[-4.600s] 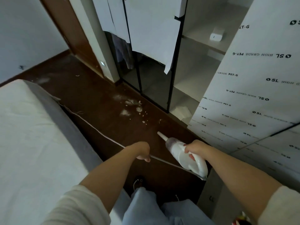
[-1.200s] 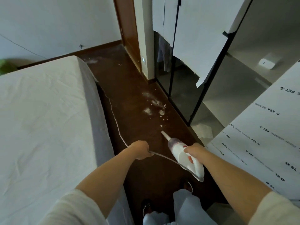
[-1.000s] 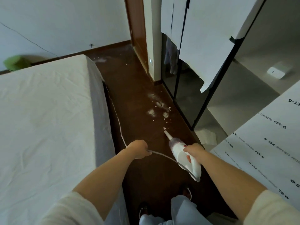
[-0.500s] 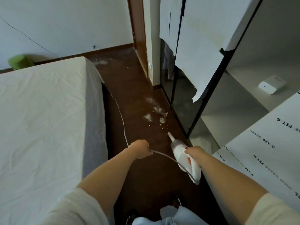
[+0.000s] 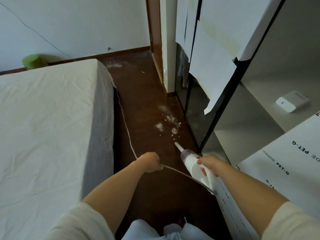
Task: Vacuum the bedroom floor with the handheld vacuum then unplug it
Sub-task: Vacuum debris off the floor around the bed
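Observation:
My right hand [image 5: 208, 162] grips the handle of the white handheld vacuum [image 5: 191, 162], whose thin nozzle points forward and down at the dark wooden floor [image 5: 143, 94]. Just beyond the nozzle tip lies a patch of white dust and crumbs [image 5: 168, 124]. My left hand [image 5: 151, 161] holds the vacuum's white cord [image 5: 129, 134], which runs from the vacuum's rear through that hand and on along the bed's edge toward the far wall.
A bed [image 5: 48, 122] with a white sheet fills the left. A wardrobe [image 5: 216, 75] with dark glass doors and white panels lines the right, leaving a narrow floor strip. More dust [image 5: 114, 65] lies near the far wall. A green object [image 5: 33, 61] sits beyond the bed.
I have stepped forward along the bed, and the view has tilted up toward the far wall. The nozzle has come closer to the dust patch. Both hands keep their holds.

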{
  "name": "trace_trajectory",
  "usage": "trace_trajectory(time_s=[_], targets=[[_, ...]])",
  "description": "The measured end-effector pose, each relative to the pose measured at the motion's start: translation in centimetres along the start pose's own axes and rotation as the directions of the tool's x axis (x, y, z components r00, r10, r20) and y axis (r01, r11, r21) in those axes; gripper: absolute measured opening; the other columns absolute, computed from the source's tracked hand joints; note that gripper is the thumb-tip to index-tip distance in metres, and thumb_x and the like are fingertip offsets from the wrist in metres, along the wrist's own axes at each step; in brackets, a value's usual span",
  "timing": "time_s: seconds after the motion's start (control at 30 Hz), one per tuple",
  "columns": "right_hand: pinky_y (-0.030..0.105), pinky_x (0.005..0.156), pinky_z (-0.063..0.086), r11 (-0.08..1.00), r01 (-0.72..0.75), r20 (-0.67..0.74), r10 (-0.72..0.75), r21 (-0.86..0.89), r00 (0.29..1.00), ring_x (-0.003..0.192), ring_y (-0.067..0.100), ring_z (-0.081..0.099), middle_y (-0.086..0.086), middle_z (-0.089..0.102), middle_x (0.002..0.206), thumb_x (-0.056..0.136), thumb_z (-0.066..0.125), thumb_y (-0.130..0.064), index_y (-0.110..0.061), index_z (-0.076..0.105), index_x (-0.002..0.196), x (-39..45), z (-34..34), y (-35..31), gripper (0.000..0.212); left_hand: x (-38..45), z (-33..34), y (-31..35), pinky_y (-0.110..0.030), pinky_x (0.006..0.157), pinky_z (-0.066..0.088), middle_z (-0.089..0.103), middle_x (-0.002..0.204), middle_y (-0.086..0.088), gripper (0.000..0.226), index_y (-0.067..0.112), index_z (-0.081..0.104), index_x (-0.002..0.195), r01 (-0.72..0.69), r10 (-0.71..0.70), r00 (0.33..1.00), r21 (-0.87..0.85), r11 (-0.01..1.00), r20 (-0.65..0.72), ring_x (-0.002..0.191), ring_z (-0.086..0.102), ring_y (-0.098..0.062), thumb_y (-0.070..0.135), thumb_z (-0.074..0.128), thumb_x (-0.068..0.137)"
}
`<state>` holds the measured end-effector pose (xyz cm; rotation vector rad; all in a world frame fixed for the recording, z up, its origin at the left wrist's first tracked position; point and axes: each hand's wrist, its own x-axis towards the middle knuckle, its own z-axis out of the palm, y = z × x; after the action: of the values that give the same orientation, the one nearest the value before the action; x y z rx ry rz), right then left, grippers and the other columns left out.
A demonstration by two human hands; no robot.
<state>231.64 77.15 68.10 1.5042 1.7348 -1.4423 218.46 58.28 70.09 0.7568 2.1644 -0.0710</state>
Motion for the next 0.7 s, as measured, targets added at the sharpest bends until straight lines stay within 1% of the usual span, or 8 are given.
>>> trace_trajectory(time_s=[0.07, 0.17, 0.23, 0.4, 0.47, 0.57, 0.6, 0.7], targets=[[0.025, 0.055, 0.046, 1.000, -0.002, 0.009, 0.002, -0.018, 1.000, 0.061, 0.015, 0.052, 0.010, 0.056, 0.081, 0.094, 0.056, -0.016, -0.004, 0.054, 0.126, -0.2, -0.3, -0.1, 0.035, 0.1, 0.1, 0.6, -0.030, 0.084, 0.047, 0.063, 0.111, -0.008, 0.031, 0.010, 0.062, 0.107, -0.006, 0.006, 1.000, -0.004, 1.000, 0.000, 0.103, 0.058, -0.023, 0.036, 0.055, 0.092], [0.021, 0.045, 0.042, 0.999, 0.005, 0.040, -0.004, -0.040, 0.999, 0.060, 0.013, 0.051, 0.010, 0.056, 0.087, 0.094, 0.056, -0.015, -0.006, 0.052, 0.128, -0.5, -0.4, -0.4, 0.036, 0.1, 0.0, 1.0, -0.031, 0.088, 0.047, 0.063, 0.112, -0.008, 0.033, 0.009, 0.062, 0.109, -0.002, 0.002, 1.000, -0.005, 1.000, -0.014, 0.105, 0.058, -0.023, 0.036, 0.055, 0.092], [0.021, 0.045, 0.042, 1.000, 0.008, 0.064, -0.007, -0.025, 0.998, 0.060, 0.013, 0.050, 0.012, 0.054, 0.094, 0.095, 0.054, -0.013, -0.005, 0.049, 0.130, -0.6, -0.2, -0.7, 0.037, 0.2, -0.3, 0.9, -0.031, 0.090, 0.048, 0.063, 0.112, -0.007, 0.033, 0.010, 0.062, 0.110, 0.004, -0.004, 1.000, -0.008, 1.000, -0.027, 0.105, 0.059, -0.023, 0.036, 0.055, 0.092], [0.023, 0.049, 0.041, 1.000, 0.022, 0.062, -0.022, 0.013, 0.998, 0.060, 0.015, 0.048, 0.015, 0.053, 0.096, 0.095, 0.051, -0.009, -0.004, 0.049, 0.132, -0.4, 0.2, -1.0, 0.038, 0.3, -0.9, 0.5, -0.030, 0.086, 0.047, 0.063, 0.111, -0.006, 0.032, 0.010, 0.062, 0.109, 0.010, -0.010, 0.999, 0.003, 1.000, -0.043, 0.104, 0.059, -0.021, 0.036, 0.055, 0.093], [0.025, 0.054, 0.044, 0.999, 0.020, 0.040, -0.021, 0.031, 0.999, 0.062, 0.016, 0.049, 0.015, 0.054, 0.095, 0.095, 0.052, -0.010, -0.003, 0.051, 0.130, 0.0, 0.2, -1.0, 0.036, 0.4, -1.1, 0.4, -0.029, 0.084, 0.047, 0.063, 0.111, -0.006, 0.031, 0.010, 0.063, 0.108, 0.015, -0.015, 0.998, -0.004, 1.000, -0.056, 0.103, 0.058, -0.021, 0.036, 0.055, 0.093], [0.030, 0.074, 0.046, 0.999, 0.024, 0.006, -0.024, 0.043, 1.000, 0.079, 0.023, 0.055, 0.016, 0.056, 0.095, 0.094, 0.053, -0.012, -0.002, 0.053, 0.126, 0.7, 0.3, -0.7, 0.033, 0.5, -1.1, 0.3, -0.028, 0.081, 0.046, 0.063, 0.109, -0.006, 0.031, 0.010, 0.062, 0.108, 0.010, -0.011, 0.998, -0.022, 1.000, -0.061, 0.102, 0.058, -0.022, 0.036, 0.054, 0.093], [0.030, 0.073, 0.047, 0.999, 0.023, -0.005, -0.023, 0.045, 1.000, 0.082, 0.024, 0.055, 0.016, 0.056, 0.098, 0.095, 0.052, -0.012, -0.002, 0.052, 0.127, 0.9, 0.3, -0.6, 0.034, 0.5, -1.1, 0.4, -0.028, 0.080, 0.046, 0.063, 0.109, -0.006, 0.031, 0.010, 0.062, 0.108, 0.008, -0.010, 0.998, -0.025, 1.000, -0.059, 0.101, 0.058, -0.021, 0.036, 0.054, 0.093], [0.025, 0.053, 0.045, 0.999, 0.017, -0.023, -0.016, 0.043, 1.000, 0.068, 0.019, 0.053, 0.017, 0.054, 0.101, 0.096, 0.051, -0.012, -0.002, 0.049, 0.132, 1.1, 0.1, -0.6, 0.037, 0.3, -0.9, 0.4, -0.028, 0.079, 0.046, 0.063, 0.109, -0.006, 0.030, 0.011, 0.062, 0.107, 0.009, -0.011, 0.999, -0.033, 0.999, -0.053, 0.101, 0.059, -0.022, 0.036, 0.055, 0.092]])
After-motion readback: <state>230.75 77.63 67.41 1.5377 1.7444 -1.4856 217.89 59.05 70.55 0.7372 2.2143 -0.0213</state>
